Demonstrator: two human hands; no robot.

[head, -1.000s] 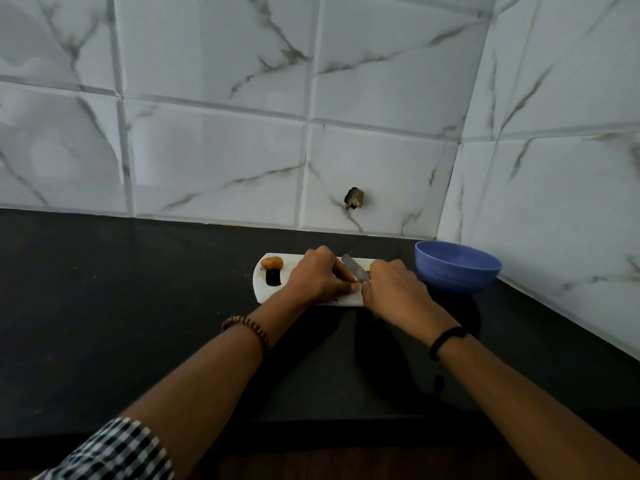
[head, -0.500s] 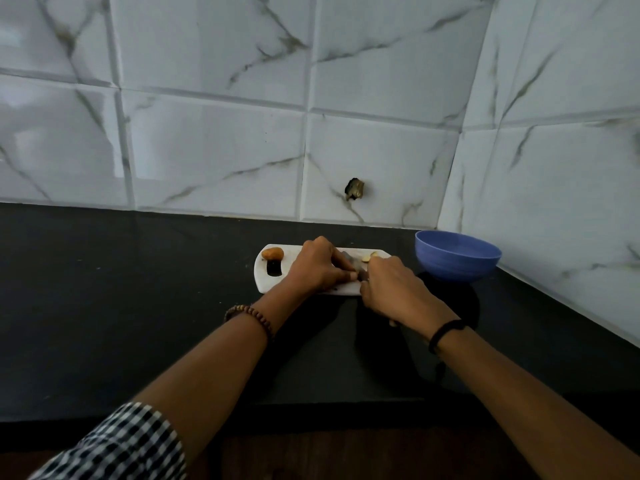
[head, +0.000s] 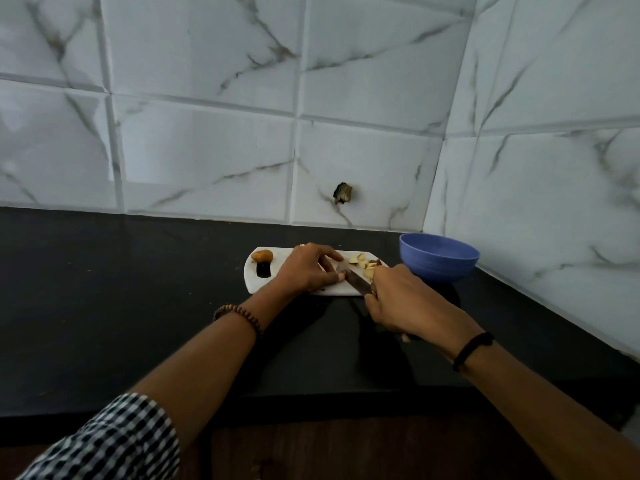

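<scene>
black counter point(head: 138, 306) by marble tiles carried the white board point(head: 332, 289). right hand point(head: 405, 299), gripping the knife point(head: 356, 280), had drawn back, uncovering cut pieces point(head: 363, 263); left hand point(head: 308, 268) curled, its hold unclear.

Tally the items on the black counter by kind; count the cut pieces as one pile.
White rectangular cutting board: 1
Grey-bladed knife: 1
Round blue bowl: 1
Whole orange-brown food lump: 1
Pile of pale cut pieces: 1
Total: 5

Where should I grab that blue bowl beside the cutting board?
Pinch the blue bowl at its near rim, coming from the front: it stands upright and open, its sides flare outward, and the tiled wall crowds its far right side.
</scene>
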